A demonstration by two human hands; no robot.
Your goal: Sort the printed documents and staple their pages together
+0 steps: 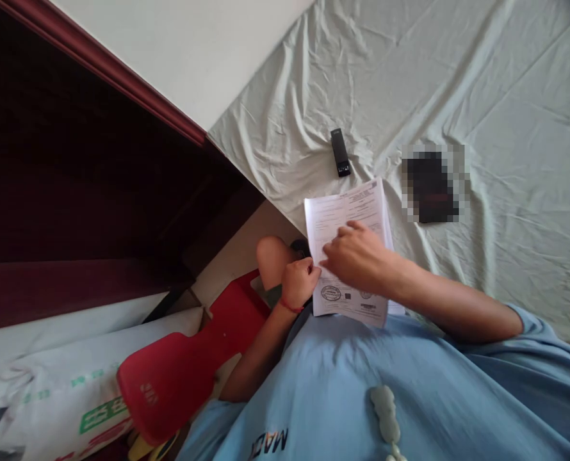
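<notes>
A stack of printed papers [333, 221] with round stamps and small square codes near its lower edge rests over the bed edge and against my lap. My left hand [300, 282] is closed on the left edge of the papers, thumb on top. Across the middle of the top page lies my right hand [355, 256], slightly blurred, its fingers bent but apart and touching the paper. Just beyond the papers, a slim black stapler [340, 152] sits on the sheet.
A pale wrinkled bed sheet [520, 160] covers the right side. On it lies a dark pixelated object [433, 187]. To my left are a red plastic chair [170, 378], white printed sacks [59, 384] and dark red furniture [97, 192].
</notes>
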